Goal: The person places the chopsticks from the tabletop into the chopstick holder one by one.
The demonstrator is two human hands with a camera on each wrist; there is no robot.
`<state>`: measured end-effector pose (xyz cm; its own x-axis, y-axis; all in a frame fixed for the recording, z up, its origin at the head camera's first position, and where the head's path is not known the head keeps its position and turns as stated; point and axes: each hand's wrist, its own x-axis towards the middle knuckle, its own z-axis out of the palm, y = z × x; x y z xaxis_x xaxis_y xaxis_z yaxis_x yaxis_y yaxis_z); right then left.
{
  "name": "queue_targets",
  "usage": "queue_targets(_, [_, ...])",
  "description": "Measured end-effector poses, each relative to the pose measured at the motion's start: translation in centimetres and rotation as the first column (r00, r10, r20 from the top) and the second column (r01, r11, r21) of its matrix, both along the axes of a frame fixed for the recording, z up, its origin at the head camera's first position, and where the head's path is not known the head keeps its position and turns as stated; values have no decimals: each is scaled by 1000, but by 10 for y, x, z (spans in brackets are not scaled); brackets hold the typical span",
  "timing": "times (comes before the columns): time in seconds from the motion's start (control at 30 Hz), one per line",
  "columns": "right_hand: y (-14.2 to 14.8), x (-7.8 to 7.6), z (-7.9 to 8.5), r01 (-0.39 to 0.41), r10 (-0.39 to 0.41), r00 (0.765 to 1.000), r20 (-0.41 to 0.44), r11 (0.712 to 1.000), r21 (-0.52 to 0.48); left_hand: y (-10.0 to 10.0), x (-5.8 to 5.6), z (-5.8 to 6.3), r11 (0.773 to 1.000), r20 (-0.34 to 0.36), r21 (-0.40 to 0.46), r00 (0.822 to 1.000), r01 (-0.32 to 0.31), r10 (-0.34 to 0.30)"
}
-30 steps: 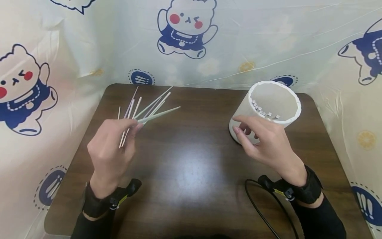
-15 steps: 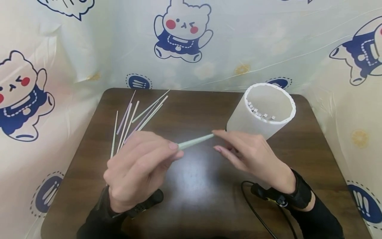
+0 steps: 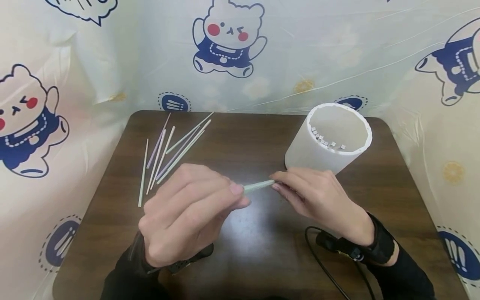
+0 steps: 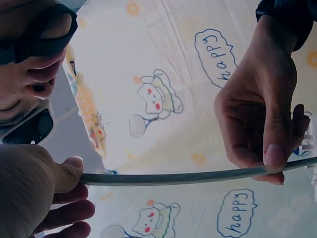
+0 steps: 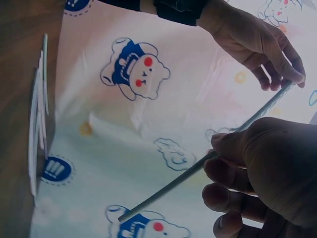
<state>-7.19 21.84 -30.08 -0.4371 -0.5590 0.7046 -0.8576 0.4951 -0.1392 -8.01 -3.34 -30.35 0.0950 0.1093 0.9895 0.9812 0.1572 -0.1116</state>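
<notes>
A thin pale green stick (image 3: 258, 186) is stretched between both hands above the table. My left hand (image 3: 191, 214) pinches one end between thumb and fingertips. Farther along it, the thumb and fingers of my right hand (image 3: 324, 196) pinch it too. In the left wrist view, the stick (image 4: 168, 179) bows slightly from the left hand (image 4: 29, 191) to the right hand (image 4: 265, 99). The right wrist view shows the stick (image 5: 168, 186) running on past the right hand (image 5: 277, 173), its far end free; the head view hides that part.
Several thin white, purple and green sticks (image 3: 161, 154) lie loosely fanned on the left of the brown table (image 3: 247, 141). A tall white cylindrical container (image 3: 313, 150) stands at the back right, small white square pieces (image 3: 333, 144) inside. A black cable (image 3: 318, 258) lies by the right wrist.
My left hand has moved right and nearer, bringing the green stick from beside the other sticks to the right hand. The right hand has closed its fingertips on it.
</notes>
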Motion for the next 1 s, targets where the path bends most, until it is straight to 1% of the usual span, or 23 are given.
queue_targets(0.03, [1, -3, 4, 11, -11, 1000, -11, 1000, 2, 0, -1, 2, 1000, 3, -5, 1000, 1, -1])
queue_targets(0.07, [3, -5, 9, 25, -25, 999, -26, 1000, -2, 2, -4, 7, 1000, 0, -4, 1000, -4, 4])
queue_targets(0.1, [6, -9, 14, 43, -43, 998, -42, 999, -5, 6, -6, 16, 1000, 1, -7, 1000, -10, 10])
queue_targets(0.17, [12, -16, 24, 83, -84, 995, -44, 996, -28, 16, -9, 39, 999, 20, -21, 999, -26, 27])
queue_targets(0.23, [21, -25, 33, 141, -143, 989, -42, 989, -53, 29, -13, 63, 998, 37, -46, 998, -49, 51])
queue_targets(0.27, [25, -28, 36, 172, -174, 984, -32, 983, -61, 37, -16, 73, 996, 45, -60, 997, -65, 68])
queue_targets(0.3, [30, -32, 38, 201, -203, 979, -19, 978, -62, 44, -18, 80, 994, 58, -81, 995, -79, 84])
queue_targets(0.37, [39, -40, 40, 254, -255, 967, -1, 965, -59, 58, -26, 87, 988, 77, -116, 991, -104, 113])
queue_targets(0.47, [50, -49, 37, 307, -307, 952, 18, 951, -43, 75, -42, 88, 978, 98, -167, 985, -122, 139])
queue_targets(0.53, [56, -55, 35, 332, -331, 943, 28, 943, -27, 84, -52, 86, 971, 111, -200, 982, -130, 154])
queue_targets(0.6, [61, -60, 34, 353, -352, 935, 38, 936, -8, 93, -61, 82, 957, 112, -248, 977, -149, 181])
queue_targets(0.7, [66, -66, 31, 381, -381, 923, 57, 925, 10, 105, -72, 76, 923, 89, -325, 965, -205, 246])
queue_targets(0.8, [69, -70, 28, 401, -403, 913, 71, 915, 31, 114, -81, 67, 880, 82, -409, 951, -241, 298])
queue_targets(0.87, [71, -70, 26, 414, -416, 905, 85, 909, 43, 119, -88, 61, 860, 107, -455, 944, -233, 312])
queue_targets(0.93, [71, -71, 26, 424, -428, 899, 96, 904, 55, 123, -95, 53, 840, 152, -501, 934, -209, 323])
queue_targets(1.0, [72, -71, 25, 436, -439, 892, 110, 898, 55, 127, -103, 45, 828, 201, -532, 924, -176, 326])
